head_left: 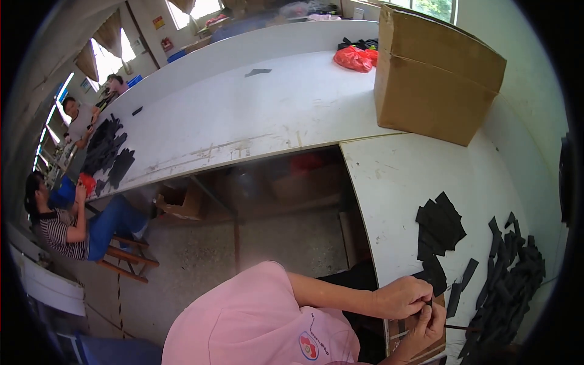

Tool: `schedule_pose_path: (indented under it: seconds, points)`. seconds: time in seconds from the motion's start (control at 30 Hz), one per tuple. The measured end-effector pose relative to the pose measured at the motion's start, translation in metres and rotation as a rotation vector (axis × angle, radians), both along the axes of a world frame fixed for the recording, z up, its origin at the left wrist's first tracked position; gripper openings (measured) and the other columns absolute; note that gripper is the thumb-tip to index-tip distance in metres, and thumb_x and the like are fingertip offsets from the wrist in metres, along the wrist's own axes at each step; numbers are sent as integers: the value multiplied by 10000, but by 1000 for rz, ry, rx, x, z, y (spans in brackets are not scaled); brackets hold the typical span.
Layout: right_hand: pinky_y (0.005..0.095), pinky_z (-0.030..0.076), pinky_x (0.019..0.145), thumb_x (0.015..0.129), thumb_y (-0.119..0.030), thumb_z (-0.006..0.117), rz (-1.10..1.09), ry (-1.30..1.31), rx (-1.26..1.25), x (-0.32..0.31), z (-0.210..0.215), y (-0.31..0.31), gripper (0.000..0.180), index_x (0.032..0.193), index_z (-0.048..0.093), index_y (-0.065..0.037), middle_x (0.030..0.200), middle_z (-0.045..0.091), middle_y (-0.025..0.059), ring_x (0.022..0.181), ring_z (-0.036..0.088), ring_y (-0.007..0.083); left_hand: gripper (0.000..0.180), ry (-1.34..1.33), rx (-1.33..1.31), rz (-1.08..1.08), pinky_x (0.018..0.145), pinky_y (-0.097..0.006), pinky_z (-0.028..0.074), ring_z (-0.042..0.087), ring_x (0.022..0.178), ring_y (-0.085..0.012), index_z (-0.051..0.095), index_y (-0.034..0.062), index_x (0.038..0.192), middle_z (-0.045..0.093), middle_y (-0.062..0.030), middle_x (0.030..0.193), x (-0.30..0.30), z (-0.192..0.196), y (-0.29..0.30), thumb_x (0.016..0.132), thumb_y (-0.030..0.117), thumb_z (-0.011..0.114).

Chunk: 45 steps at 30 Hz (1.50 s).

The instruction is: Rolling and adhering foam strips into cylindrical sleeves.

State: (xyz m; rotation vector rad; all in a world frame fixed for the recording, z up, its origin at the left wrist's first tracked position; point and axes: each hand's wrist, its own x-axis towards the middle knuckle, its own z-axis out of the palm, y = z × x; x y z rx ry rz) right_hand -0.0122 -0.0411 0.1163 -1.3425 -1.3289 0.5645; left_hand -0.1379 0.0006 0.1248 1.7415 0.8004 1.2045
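My left hand (pixel 403 296) and my right hand (pixel 431 322) meet at the near edge of the white table (pixel 401 182), fingers pinched together on a small black strip (pixel 429 302). Just above the hands lies a stack of flat black pieces (pixel 439 228). To their right spreads a loose heap of narrow black strips (pixel 508 280). One single strip (pixel 468 274) lies between stack and heap. My pink sleeve fills the lower middle.
A large cardboard box (pixel 435 73) stands at the back of the table. Red bags (pixel 354 59) lie behind it on a long white table (pixel 255 103). At far left a seated person (pixel 73 225) works beside a pile of black pieces (pixel 106 149). Wooden stool and boxes sit under the tables.
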Motion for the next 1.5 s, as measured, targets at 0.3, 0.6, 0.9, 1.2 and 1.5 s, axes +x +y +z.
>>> schedule_pose_path:
  seconds: [0.3,0.6,0.9,1.2,1.5]
  points:
    - [256,383,494,728,18,515,-19,-460,105,-21,-9,27,70,789,532,51,694,522,88,549,462,166,87,-170,-71,466,478,-270,402,518,523,-205,475,-8,741,523,-98,611,1,-11,-3,678,-41,525]
    - [224,445,560,780,-54,524,623,581,-360,10,-31,44,153,904,524,36,739,549,79,638,543,151,126,-614,-582,-105,494,-189,380,477,565,-66,491,-20,756,497,-36,609,-35,12,-14,636,-54,505]
    - [303,385,654,856,-157,418,664,431,-334,-26,6,21,191,904,465,23,802,472,76,717,443,168,170,-116,226,673,501,-233,402,514,564,-95,504,-21,790,524,-62,631,-19,0,-8,624,-48,483]
    - [271,407,720,857,-170,412,619,411,-415,-43,0,25,220,977,470,5,955,517,91,865,500,208,230,-783,-707,-270,398,-178,303,431,457,-68,489,-42,846,524,-51,652,-58,5,-11,618,-69,479]
    - [259,408,701,823,-258,519,414,252,-476,-26,-2,39,286,900,549,15,815,566,122,784,521,185,342,-382,-242,6,557,-202,420,534,699,-104,509,-83,983,550,-75,756,-49,10,-17,642,-106,479]
